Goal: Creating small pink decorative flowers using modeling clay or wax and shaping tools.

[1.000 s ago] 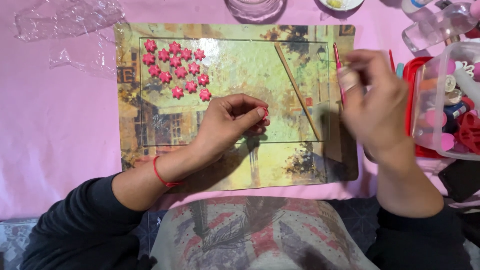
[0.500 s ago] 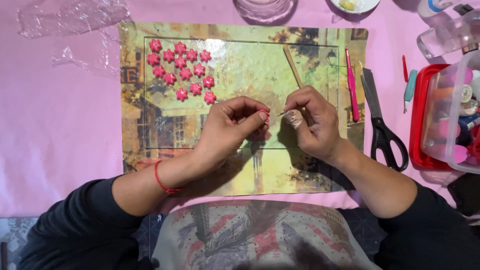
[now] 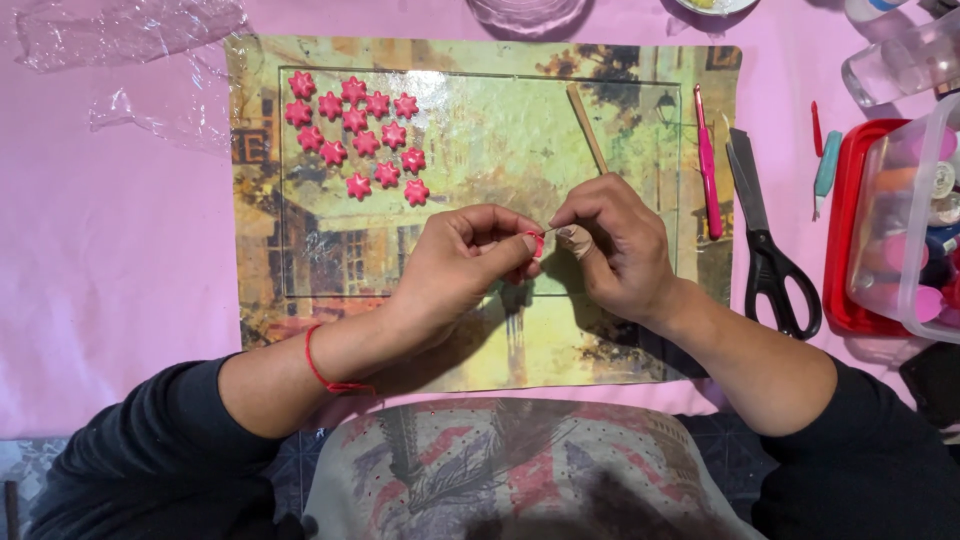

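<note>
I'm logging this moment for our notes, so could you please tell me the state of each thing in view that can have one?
Left hand: pinched shut on a small pink piece.
Right hand: fingers closed on a thin tool, tip at the pink piece.
Pink star shapes: lying flat in a cluster on the picture mat.
Scissors: closed, lying flat.
Clear plastic box: resting on the red lid, contents showing.

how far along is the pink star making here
Done: about thirteen pink star pieces lie grouped at the upper left of the picture mat. In hand: the left hand pinches another small pink piece while the right hand works it with a thin tool. What is left cannot be judged; no spare pink material shows on the mat, and the scissors lie unused at the right.
</note>
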